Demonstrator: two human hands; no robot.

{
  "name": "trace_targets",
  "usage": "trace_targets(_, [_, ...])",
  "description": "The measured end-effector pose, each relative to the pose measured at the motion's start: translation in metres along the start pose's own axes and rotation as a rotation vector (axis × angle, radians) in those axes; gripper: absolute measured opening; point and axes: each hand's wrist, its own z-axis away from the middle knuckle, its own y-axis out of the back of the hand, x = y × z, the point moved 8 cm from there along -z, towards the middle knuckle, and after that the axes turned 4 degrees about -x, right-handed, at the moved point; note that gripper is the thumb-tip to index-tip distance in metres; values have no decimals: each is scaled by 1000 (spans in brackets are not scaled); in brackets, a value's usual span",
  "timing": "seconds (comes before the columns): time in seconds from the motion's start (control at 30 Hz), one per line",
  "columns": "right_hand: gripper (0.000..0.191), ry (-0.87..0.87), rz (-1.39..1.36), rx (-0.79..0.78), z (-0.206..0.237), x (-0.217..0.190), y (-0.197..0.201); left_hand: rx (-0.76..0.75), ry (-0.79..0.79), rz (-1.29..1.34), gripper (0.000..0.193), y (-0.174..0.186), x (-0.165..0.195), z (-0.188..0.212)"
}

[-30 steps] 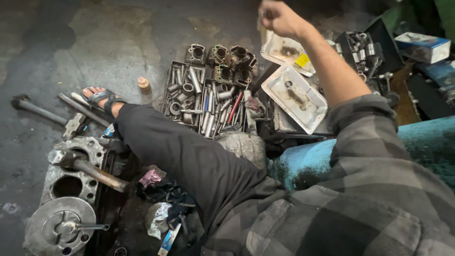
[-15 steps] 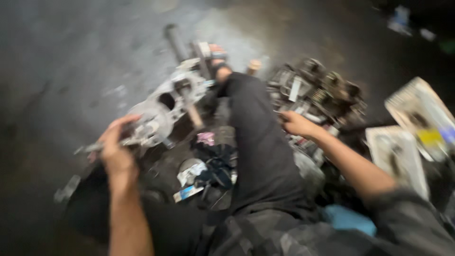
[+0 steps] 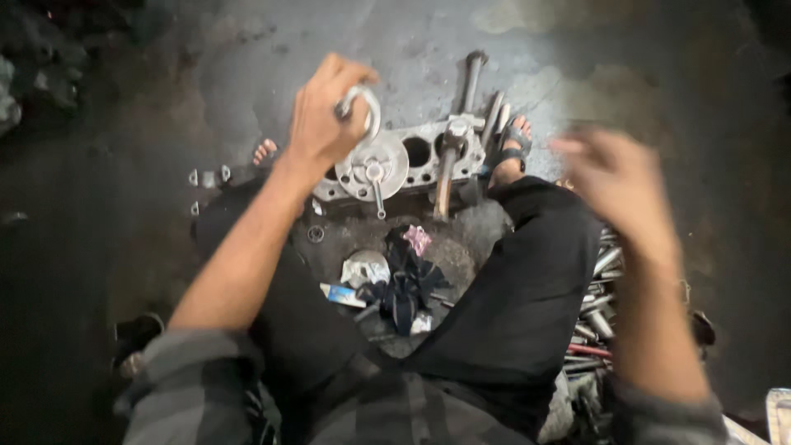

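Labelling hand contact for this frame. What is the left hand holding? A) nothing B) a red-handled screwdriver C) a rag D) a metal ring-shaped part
D: the left hand is closed around a metal ring-shaped part, raised above the engine block on the floor. The right hand is blurred and seems to hold nothing.

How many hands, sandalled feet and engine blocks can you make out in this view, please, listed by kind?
Hands: 2, left hand on a metal ring, right hand blurred, empty.
Sandalled feet: 2, and.
Engine block: 1.
Total: 5.
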Motion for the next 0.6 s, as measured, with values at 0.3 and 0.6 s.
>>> trace_targets(0.3, [16,110,399,-362,-120,20,-309,-50,614,324,43,-40,-86,-11])
trace_targets(0.6, [14,132,387,-340,-146,46,-345,-51,588,339,43,-35,-102,-10])
